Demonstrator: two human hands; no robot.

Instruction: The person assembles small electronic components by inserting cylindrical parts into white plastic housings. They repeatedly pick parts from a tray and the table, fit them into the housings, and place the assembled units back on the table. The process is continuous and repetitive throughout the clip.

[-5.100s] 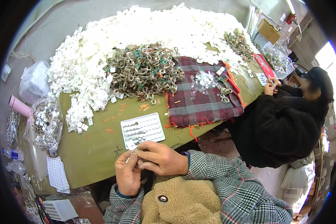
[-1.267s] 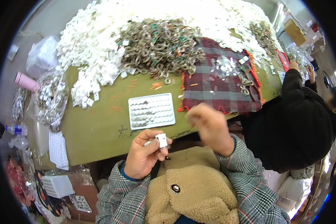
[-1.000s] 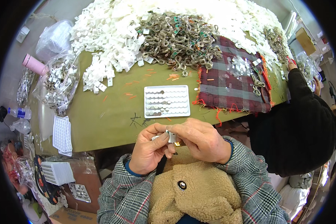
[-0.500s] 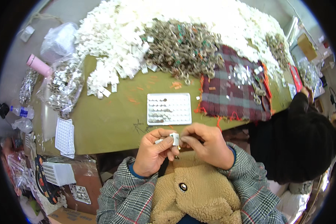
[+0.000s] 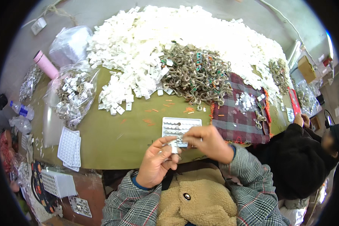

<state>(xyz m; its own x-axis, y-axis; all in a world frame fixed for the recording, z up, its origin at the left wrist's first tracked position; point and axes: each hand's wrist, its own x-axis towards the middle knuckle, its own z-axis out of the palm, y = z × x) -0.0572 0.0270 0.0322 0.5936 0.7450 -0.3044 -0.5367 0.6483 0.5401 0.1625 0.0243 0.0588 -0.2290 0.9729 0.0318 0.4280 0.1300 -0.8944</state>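
Below frame centre, a boxy white piece (image 5: 173,147) sits pinched in the curled left hand (image 5: 156,162), the right hand (image 5: 210,142) arched beside it, grip bunched, contents unclear.

On your left a tilted pink flask (image 5: 46,64), a clear bag (image 5: 68,42) just beyond it, a blue-labelled bottle (image 5: 23,110) nearer you, a crumpled floral cloth (image 5: 41,187) lower down, to your right a person in black (image 5: 295,162), a cardboard box (image 5: 307,69) farther off.
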